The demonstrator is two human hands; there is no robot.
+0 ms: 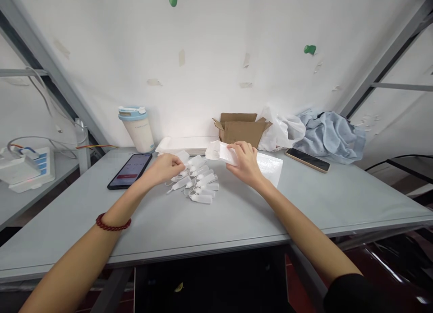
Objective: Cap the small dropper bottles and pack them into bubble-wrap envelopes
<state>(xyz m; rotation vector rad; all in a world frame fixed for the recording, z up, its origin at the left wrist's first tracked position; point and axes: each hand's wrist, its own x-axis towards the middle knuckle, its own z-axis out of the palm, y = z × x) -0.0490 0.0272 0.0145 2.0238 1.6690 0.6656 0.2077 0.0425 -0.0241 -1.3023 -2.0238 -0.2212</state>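
On the grey table lies a loose pile of small white plastic bottles [203, 199] with narrow tips and thin loops. My left hand [165, 168] is at the pile's upper left edge, fingertips pinched together; what they hold, if anything, is hidden. Over to the right, my right hand [246, 163] grips a small white carton [227, 154] whose flap stands open toward the left. A shiny white plastic bag [270, 168] lies flat behind and under that hand. Beyond the pile rests a stack of flat white cartons [189, 144] against the wall.
A phone with its screen lit [131, 170] and a blue-lidded cup [138, 129] stand left. An open brown cardboard box [241, 130], a white plastic bag [280, 129], a dark phone [307, 160] and a crumpled blue cloth [333, 135] line the back right. A power strip [42, 168] is far left.
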